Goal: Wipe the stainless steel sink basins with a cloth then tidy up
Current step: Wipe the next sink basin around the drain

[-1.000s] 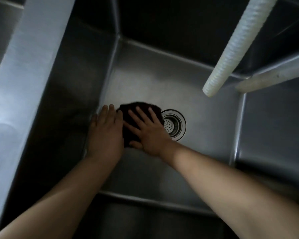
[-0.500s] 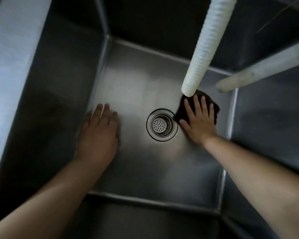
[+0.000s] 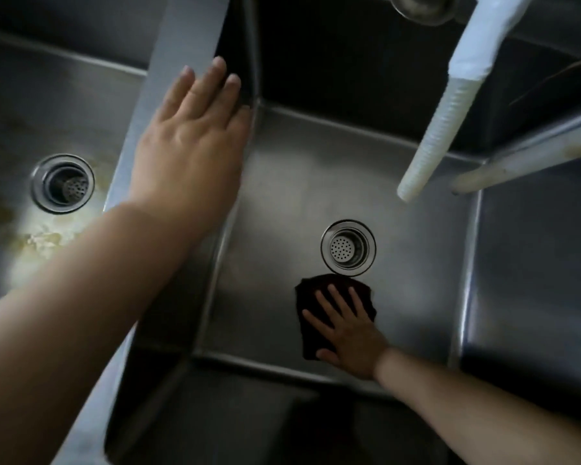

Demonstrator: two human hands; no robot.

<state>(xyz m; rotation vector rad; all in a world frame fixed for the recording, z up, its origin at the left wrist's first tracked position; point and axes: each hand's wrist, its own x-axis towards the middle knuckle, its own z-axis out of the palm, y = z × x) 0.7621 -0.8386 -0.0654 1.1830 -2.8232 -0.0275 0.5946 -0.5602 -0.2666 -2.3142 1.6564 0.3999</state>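
Observation:
A dark cloth (image 3: 311,298) lies flat on the floor of the right steel basin (image 3: 282,203), just in front of its round drain strainer (image 3: 348,247). My right hand (image 3: 348,328) presses down on the cloth with straight, spread fingers. My left hand (image 3: 192,146) lies flat with straight fingers on the steel divider (image 3: 182,38) between the two basins, fingertips at the right basin's edge. The left basin (image 3: 31,95) shows yellowish stains on its floor and has its own drain (image 3: 62,183).
A white ribbed hose (image 3: 433,129) hangs down over the back right of the right basin. A pale pipe (image 3: 517,159) crosses at the right. A metal tap base (image 3: 423,8) sits at the top edge.
My right hand has slid the cloth from behind and right of the drain to in front of it. My left hand has risen from the basin floor onto the divider.

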